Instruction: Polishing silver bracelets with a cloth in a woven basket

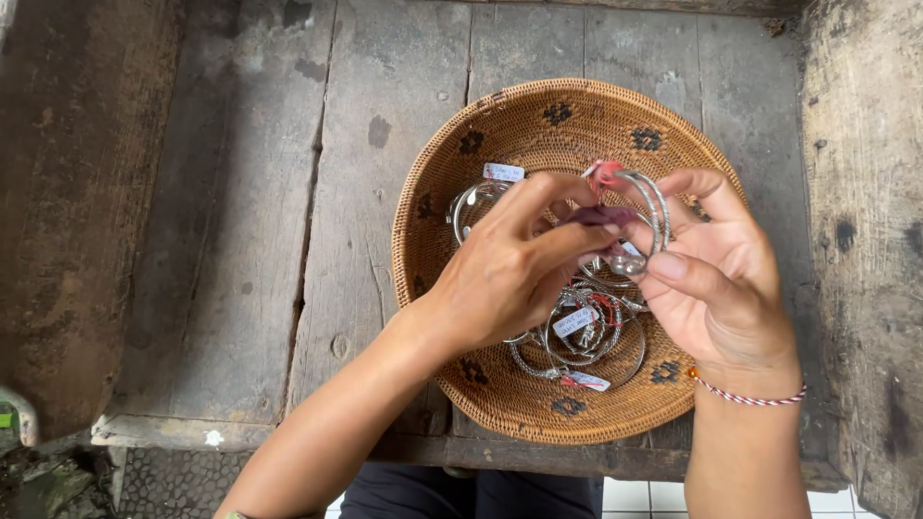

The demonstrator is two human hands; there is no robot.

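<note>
Tan woven basket (452, 183) with dark motifs holds silver bangles (586, 332).

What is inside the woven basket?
The woven basket holds silver bangles with small paper tags. The left hand and right hand cover its middle, hiding whatever lies beneath.

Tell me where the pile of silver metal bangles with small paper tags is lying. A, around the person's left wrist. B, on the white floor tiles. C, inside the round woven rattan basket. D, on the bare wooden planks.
C: the silver metal bangles with small paper tags lie heaped inside the round woven rattan basket, beneath both hands, while the right hand holds one more silver bangle above them.
</note>
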